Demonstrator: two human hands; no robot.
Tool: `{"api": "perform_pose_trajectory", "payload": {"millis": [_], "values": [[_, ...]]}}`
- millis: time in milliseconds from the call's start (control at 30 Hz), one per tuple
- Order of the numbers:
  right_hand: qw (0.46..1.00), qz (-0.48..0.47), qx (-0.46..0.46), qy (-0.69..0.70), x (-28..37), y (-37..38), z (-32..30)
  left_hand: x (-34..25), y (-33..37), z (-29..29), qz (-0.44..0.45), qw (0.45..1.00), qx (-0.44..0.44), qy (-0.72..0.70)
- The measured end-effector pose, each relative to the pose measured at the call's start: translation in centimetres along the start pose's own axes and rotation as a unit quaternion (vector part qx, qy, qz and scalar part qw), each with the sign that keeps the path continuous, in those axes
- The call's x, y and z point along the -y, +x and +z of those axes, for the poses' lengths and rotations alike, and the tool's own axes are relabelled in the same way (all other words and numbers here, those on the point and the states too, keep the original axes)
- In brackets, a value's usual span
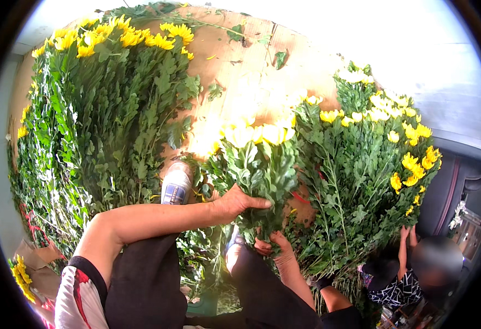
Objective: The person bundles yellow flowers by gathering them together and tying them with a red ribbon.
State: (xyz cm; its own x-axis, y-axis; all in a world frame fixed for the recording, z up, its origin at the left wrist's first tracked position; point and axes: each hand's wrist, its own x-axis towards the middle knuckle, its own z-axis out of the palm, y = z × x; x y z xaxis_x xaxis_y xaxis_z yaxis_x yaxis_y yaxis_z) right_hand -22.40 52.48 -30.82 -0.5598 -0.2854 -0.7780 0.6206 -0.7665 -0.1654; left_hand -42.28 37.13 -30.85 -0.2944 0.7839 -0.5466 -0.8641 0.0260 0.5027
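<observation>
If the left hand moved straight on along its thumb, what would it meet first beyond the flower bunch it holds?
The left hand would probably meet the leafy flower pile on the right; depth is unclear.

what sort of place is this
Probably a flower-packing area: a left pile and a right pile of yellow flowers, a bunch held by the left hand and right hand, and a co-worker.

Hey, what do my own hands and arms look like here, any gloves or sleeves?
Your left hand and right hand are bare, no gloves visible. The left arm has a short whitish sleeve with a red panel and black edging. I can't tell what sleeve the right arm has.
</observation>
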Motion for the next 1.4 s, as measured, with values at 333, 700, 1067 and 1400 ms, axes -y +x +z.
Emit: {"api": "perform_pose_trajectory", "payload": {"millis": [333, 700, 1067, 1400], "values": [[0.986, -0.018, -0.145, -0.075, -2.9, -1.8, -4.0, 1.7, -2.1, -1.4, 0.419, 0.698, 0.183, 0.552], [0.921, -0.211, -0.28, -0.171, 5.1, -5.2, -2.5, 1.7, -2.3, -4.1, -0.134, 0.982, -0.024, -0.132], [0.597, -0.214, -0.27, -0.724, 4.9, 8.0, 0.9, 3.4, -0.6, -5.7, -0.149, 0.963, -0.147, -0.171], [0.59, -0.343, -0.186, -0.707, 3.1, 5.2, 3.9, 3.8, 1.1, -6.0, -0.136, 0.974, -0.056, -0.174]]}}
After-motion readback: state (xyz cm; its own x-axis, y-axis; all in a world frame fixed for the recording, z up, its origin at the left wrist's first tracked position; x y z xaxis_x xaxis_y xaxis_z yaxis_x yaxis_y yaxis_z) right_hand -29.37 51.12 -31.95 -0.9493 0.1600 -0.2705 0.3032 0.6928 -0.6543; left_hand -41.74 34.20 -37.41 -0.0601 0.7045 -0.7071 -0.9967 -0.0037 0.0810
